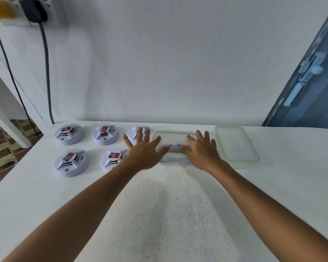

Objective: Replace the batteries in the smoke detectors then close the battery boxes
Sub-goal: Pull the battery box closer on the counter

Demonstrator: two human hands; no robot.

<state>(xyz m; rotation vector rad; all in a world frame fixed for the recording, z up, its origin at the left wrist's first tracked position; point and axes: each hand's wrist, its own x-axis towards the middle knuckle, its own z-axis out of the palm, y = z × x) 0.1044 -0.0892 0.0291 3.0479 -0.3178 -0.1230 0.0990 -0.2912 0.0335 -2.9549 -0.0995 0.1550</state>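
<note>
Both grips, left hand [143, 148] and right hand [202, 148], spread released over plastic container [173, 134], beside 5 smoke detectors [71, 162].

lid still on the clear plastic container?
No. The translucent rectangular lid lies flat on the white table, right of the open clear plastic container.
</note>
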